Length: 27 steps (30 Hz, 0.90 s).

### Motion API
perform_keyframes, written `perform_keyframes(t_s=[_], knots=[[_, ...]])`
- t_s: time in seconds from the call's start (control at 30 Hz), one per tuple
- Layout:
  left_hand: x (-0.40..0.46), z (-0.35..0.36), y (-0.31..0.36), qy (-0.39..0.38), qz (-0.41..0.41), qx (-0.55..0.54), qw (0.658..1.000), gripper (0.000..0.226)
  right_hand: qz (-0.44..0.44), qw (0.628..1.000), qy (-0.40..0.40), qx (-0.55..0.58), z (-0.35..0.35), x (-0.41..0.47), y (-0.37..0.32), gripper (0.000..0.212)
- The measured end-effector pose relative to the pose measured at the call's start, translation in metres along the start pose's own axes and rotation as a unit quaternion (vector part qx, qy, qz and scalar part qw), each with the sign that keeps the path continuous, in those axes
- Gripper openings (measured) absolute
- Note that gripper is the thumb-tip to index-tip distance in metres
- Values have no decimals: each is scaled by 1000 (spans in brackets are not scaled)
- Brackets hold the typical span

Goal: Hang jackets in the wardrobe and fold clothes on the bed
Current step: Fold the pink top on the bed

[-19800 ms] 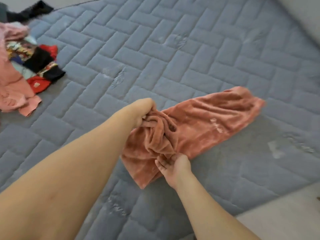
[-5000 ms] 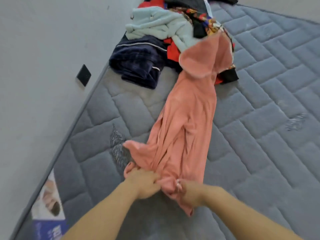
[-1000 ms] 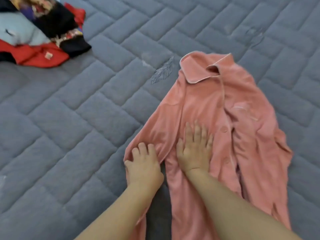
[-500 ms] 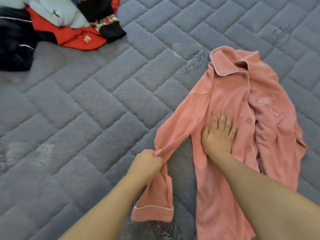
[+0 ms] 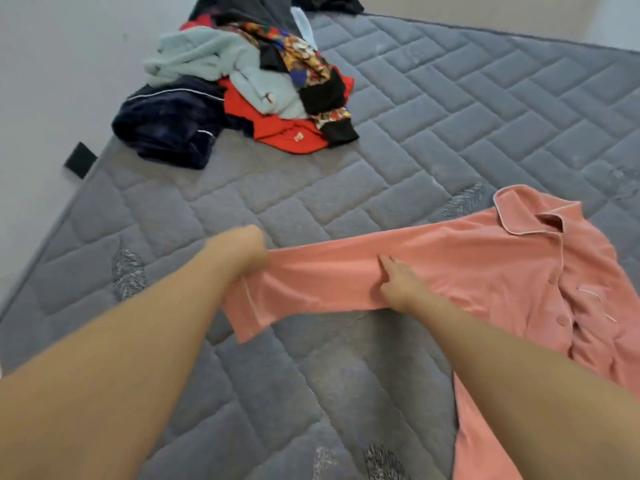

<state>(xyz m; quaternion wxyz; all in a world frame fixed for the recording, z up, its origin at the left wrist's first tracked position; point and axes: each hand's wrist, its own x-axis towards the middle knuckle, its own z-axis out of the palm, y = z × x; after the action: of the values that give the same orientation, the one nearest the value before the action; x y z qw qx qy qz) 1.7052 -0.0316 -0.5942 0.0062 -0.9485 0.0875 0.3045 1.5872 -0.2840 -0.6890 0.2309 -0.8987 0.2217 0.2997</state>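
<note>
Forearms reach in from the near edge over the grey quilted bed. The left hand is curled round the cuff end of a pink pajama shirt, holding its sleeve stretched out sideways. The right hand rests on the same sleeve nearer the shoulder, fingers extended and pressing the cloth down. The shirt lies at the right with its collar away from the person, white piping along collar and cuff, buttons down the front. Farther off, near the wall, sits a pile of clothes: navy, pale mint, red, black and patterned pieces heaped together.
</note>
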Motion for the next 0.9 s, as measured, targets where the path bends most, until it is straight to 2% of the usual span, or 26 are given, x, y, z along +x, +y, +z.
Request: perform_keyframes(t_s=[0.03, 0.1, 0.2, 0.3, 0.43, 0.6, 0.7, 0.8, 0.83, 0.9], knots=[[1, -2, -12, 28, -31, 32, 999, 13, -3, 1000, 0, -10, 2, -1, 1, 75], [1, 0, -30, 47, -84, 107, 990, 22, 0, 1000, 16, -26, 0, -3, 8, 71], [-5, 15, -25, 21, -78, 213, 974, 44, 20, 998, 61, -1, -15, -11, 34, 66], [-12, 34, 20, 2, -21, 212, 977, 47, 66, 990, 121, 12, -33, -28, 80, 64], [-29, 53, 114, -8, 68, 180, 981, 47, 143, 969, 198, 27, -53, -68, 165, 58], [-66, 91, 266, -23, 228, 116, 966, 40, 291, 910, 287, 76, -79, -120, 309, 58], [-80, 112, 347, -26, 283, 77, 956, 40, 358, 883, 242, 184, -85, -127, 389, 67], [-80, 126, 422, -14, 300, 65, 952, 42, 333, 899, 129, 253, -78, -120, 436, 75], [-76, 131, 443, -11, 298, 59, 953, 42, 309, 908, 114, 258, -72, -116, 444, 69], [-66, 138, 485, -6, 295, 36, 955, 41, 253, 908, 128, 309, -65, -107, 458, 37]])
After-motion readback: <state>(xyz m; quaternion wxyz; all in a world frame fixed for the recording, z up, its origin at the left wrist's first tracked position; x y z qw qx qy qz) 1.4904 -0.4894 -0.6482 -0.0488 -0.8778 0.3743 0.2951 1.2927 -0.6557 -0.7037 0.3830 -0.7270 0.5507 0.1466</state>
